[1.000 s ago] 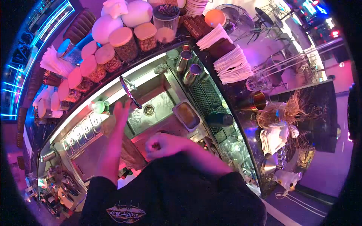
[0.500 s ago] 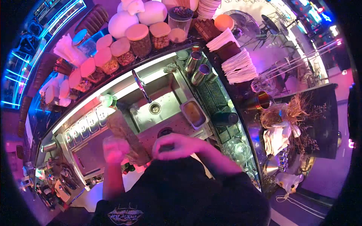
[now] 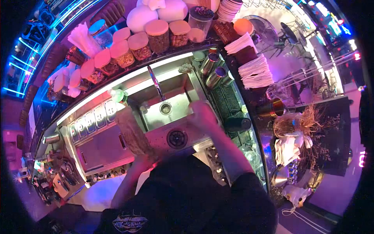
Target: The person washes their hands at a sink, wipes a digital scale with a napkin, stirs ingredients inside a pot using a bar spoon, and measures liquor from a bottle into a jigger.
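My right hand (image 3: 202,116) is stretched over the right rim of the steel sink (image 3: 183,84). It is blurred and curled, so what its fingers do is unclear; it covers the spot of a small metal pan. My left hand (image 3: 146,160) is close to my body, at the near end of a long brownish folded cloth (image 3: 134,132). Its fingers are smeared, and I cannot tell if it grips the cloth. Between my arms, a round black glass rinser (image 3: 177,139) shows in the steel counter. A chrome faucet (image 3: 156,84) reaches over the sink.
Lidded jars (image 3: 157,37) line the ledge behind the sink. Metal shaker tins (image 3: 215,76) and a dark upturned cup (image 3: 237,124) stand on the right-hand mat. Napkin stacks (image 3: 255,74) lie beyond. Several labelled slots (image 3: 93,119) sit at left, near a green-white bulb-shaped item (image 3: 118,95).
My right hand has moved from above the rinser, forward and right to the sink's rim, uncovering the rinser. My left hand has dropped back to the cloth's near end. The view has shifted slightly.
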Tool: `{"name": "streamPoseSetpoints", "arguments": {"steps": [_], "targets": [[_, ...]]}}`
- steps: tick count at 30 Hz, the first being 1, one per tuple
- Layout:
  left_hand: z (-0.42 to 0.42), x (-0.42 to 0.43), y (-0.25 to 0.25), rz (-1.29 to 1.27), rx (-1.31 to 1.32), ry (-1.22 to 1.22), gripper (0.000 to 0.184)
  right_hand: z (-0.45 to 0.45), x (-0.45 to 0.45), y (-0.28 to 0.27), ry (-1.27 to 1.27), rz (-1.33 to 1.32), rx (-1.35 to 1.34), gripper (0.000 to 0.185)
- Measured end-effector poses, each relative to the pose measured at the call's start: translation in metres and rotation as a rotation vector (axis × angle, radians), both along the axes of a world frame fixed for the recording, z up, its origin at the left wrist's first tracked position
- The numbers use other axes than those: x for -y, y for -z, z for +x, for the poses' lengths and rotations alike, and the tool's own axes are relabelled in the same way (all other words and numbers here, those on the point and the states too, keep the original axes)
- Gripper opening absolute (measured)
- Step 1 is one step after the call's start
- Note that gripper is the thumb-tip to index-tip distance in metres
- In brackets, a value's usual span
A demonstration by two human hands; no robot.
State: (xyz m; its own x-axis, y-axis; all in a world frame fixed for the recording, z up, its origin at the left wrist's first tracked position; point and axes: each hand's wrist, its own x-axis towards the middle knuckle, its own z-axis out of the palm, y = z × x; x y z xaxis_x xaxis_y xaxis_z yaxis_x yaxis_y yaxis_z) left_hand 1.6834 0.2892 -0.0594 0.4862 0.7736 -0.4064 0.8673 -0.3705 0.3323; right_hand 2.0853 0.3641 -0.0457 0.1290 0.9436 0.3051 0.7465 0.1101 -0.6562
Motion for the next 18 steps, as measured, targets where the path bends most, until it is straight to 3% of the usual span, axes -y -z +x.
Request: {"name": "streamPoseSetpoints", "arguments": {"steps": [1,2,3,5,6,8,10,11,13,16,18], "targets": [[-0.003,0.005,-0.002,-0.125,0.033,-0.037,0.04,0.02,-0.014,-0.047,0.072,-0.229,-0.127,0.015],[-0.005,0.008,-0.003,-0.248,0.07,-0.073,0.039,0.051,-0.046,-0.028,0.206,-0.055,-0.02,0.018],[-0.006,0.01,-0.004,-0.369,0.108,-0.11,0.038,0.07,-0.069,-0.04,0.33,0.011,-0.138,0.022],[-0.014,0.008,0.012,-0.366,0.145,-0.079,0.039,0.132,-0.127,0.013,0.542,0.288,-0.23,0.026],[-0.02,0.004,0.026,-0.367,0.18,-0.041,0.039,0.129,-0.137,-0.026,0.72,0.148,-0.302,0.032],[-0.029,0.006,0.045,-0.374,0.251,0.034,0.041,0.161,-0.171,-0.017,0.79,0.245,-0.012,0.046],[-0.026,0.012,0.035,-0.362,0.255,-0.041,0.042,0.157,-0.187,-0.041,0.899,0.25,-0.055,0.04],[-0.021,0.013,0.026,-0.348,0.259,-0.109,0.043,0.165,-0.2,-0.035,0.891,0.253,-0.056,0.04],[-0.012,0.016,0.007,-0.321,0.264,-0.243,0.044,0.189,-0.219,-0.011,1.112,0.154,0.041,0.041],[-0.001,0.014,-0.016,-0.337,0.141,-0.221,0.044,0.186,-0.216,-0.024,1.12,0.135,-0.152,0.04],[0.005,0.012,-0.025,-0.357,0.017,-0.199,0.044,0.181,-0.207,-0.042,1.013,0.025,-0.605,0.041]]}}
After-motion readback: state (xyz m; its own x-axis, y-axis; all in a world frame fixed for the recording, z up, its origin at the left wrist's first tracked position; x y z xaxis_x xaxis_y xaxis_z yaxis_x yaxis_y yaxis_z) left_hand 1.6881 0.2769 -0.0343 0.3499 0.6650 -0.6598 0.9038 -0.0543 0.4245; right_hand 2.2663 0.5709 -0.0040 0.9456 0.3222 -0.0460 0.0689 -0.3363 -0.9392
